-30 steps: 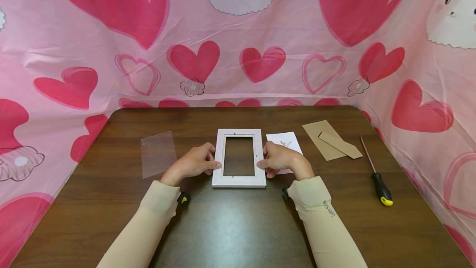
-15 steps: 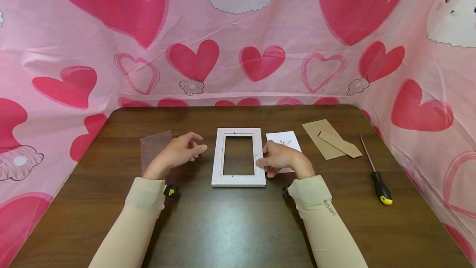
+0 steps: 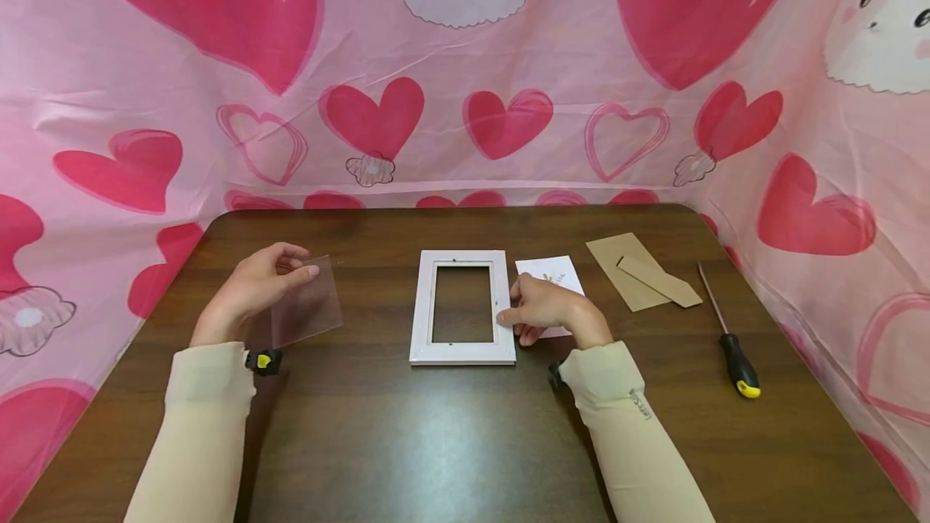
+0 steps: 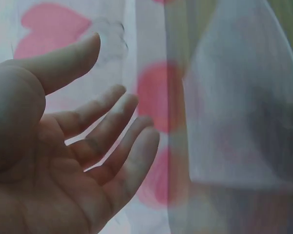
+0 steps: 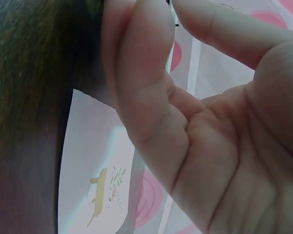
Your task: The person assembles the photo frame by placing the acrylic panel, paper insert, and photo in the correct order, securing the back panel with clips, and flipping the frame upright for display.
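A white picture frame (image 3: 462,354) with a bare opening lies mid-table. At its right side, my right hand (image 3: 550,305) pinches the edge, thumb on top and fingers curled at the outer side. My left hand (image 3: 254,290) hovers over a clear plastic sheet (image 3: 316,309) on the left, covering part of it in the head view. In the left wrist view the fingers of that hand (image 4: 88,146) are relaxed and spread apart, with nothing between them; the sheet (image 4: 234,122) stands off to their right. Partly behind the right hand lies a white printed card (image 3: 565,267), whose print (image 5: 102,190) shows in the right wrist view.
Right of the card is a brown backing board (image 3: 609,253) with a narrower brown stand piece (image 3: 657,281) across it. Farther right lies a screwdriver (image 3: 735,357) with a black and yellow handle. A pink heart-patterned cloth (image 3: 436,55) hangs behind the wooden table (image 3: 378,426).
My left hand has let go of the frame's left side and moved left, over to the clear sheet. The right hand stays at the frame, which has not moved.
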Available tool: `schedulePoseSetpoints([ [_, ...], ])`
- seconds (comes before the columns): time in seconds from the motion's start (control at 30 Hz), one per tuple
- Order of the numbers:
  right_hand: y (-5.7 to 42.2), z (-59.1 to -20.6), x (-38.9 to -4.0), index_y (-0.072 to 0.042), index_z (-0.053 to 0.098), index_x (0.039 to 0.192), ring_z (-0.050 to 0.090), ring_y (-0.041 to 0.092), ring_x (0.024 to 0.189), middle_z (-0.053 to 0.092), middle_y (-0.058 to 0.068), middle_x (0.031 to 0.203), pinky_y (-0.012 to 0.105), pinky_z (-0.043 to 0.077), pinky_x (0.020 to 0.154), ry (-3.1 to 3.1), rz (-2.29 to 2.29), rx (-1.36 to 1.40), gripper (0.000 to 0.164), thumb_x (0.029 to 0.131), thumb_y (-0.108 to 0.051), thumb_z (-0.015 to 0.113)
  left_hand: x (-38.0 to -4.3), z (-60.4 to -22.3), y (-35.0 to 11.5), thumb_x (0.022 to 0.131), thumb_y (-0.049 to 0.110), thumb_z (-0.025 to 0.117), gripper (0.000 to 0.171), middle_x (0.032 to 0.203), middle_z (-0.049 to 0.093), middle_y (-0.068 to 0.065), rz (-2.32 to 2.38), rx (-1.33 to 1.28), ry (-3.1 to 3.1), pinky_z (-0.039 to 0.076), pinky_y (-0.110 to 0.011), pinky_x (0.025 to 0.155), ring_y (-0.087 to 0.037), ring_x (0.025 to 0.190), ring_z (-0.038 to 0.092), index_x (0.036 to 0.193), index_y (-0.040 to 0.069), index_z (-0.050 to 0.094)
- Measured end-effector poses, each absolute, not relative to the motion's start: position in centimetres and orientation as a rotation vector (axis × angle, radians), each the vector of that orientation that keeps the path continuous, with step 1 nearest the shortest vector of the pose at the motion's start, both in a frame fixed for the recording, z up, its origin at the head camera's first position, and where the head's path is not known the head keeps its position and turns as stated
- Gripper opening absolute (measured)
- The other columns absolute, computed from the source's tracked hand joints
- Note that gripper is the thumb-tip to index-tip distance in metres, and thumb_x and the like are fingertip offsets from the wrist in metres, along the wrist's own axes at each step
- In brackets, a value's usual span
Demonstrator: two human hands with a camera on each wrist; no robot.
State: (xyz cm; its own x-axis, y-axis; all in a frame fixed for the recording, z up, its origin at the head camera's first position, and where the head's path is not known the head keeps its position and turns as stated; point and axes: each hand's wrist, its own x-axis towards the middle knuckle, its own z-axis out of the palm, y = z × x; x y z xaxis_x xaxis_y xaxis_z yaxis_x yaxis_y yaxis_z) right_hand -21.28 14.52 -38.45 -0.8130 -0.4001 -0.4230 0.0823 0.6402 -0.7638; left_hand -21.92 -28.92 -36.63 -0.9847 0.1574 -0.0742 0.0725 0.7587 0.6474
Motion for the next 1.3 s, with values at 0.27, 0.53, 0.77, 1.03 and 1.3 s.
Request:
schedulePoseSetpoints([
  [0.27, 14.1, -38.8, -21.2, 0.003, 0.043, 0.100, 0.061, 0.024, 0.051, 0.062, 0.019, 0.069, 0.037, 0.056, 0.054, 2.341, -1.081, -0.288, 0.034, 0.089, -0.017, 0.069, -22.8, -38.2, -32.8, 0.087, 0.049, 0.066, 0.078, 0.135, 0.041, -0.028, 0.999, 0.067, 2.827, 0.038, -0.062, 0.094, -0.045, 0.119, 0.041, 0.139, 0.000, 0.035],
  [0.53, 14.0, -39.0, -21.1, 0.003, 0.040, 0.104, 0.061, 0.025, 0.051, 0.061, 0.018, 0.067, 0.037, 0.056, 0.053, 2.350, -1.085, -0.250, 0.041, 0.088, -0.020, 0.071, -23.2, -39.0, -34.3, 0.086, 0.050, 0.066, 0.082, 0.136, 0.037, -0.031, 0.970, 0.042, 2.790, 0.033, -0.064, 0.097, -0.047, 0.121, 0.036, 0.140, -0.002, 0.033],
  [0.77, 14.0, -38.8, -21.3, 0.003, 0.040, 0.104, 0.062, 0.026, 0.053, 0.061, 0.018, 0.068, 0.037, 0.056, 0.053, 2.362, -1.051, -0.256, 0.041, 0.089, -0.020, 0.071, -23.5, -39.6, -34.4, 0.085, 0.046, 0.069, 0.082, 0.135, 0.036, -0.035, 0.864, 0.107, 2.811, 0.032, -0.065, 0.097, -0.049, 0.120, 0.035, 0.138, -0.007, 0.035],
  [1.03, 14.1, -38.7, -21.3, 0.003, 0.039, 0.103, 0.062, 0.024, 0.052, 0.061, 0.017, 0.068, 0.037, 0.056, 0.054, 2.334, -1.075, -0.271, 0.038, 0.090, -0.018, 0.069, -23.4, -40.0, -33.8, 0.079, 0.046, 0.074, 0.088, 0.135, 0.022, -0.036, 0.738, 0.026, 2.845, 0.026, -0.072, 0.094, -0.056, 0.119, 0.019, 0.139, -0.005, 0.035],
  [1.3, 14.2, -38.9, -21.3, 0.002, 0.040, 0.103, 0.062, 0.024, 0.052, 0.061, 0.017, 0.068, 0.037, 0.056, 0.054, 2.333, -1.083, -0.276, 0.036, 0.090, -0.017, 0.069, -23.3, -40.2, -33.7, 0.078, 0.046, 0.076, 0.086, 0.135, 0.021, -0.034, 0.777, -0.008, 2.819, 0.028, -0.072, 0.092, -0.054, 0.118, 0.015, 0.138, -0.001, 0.036],
])
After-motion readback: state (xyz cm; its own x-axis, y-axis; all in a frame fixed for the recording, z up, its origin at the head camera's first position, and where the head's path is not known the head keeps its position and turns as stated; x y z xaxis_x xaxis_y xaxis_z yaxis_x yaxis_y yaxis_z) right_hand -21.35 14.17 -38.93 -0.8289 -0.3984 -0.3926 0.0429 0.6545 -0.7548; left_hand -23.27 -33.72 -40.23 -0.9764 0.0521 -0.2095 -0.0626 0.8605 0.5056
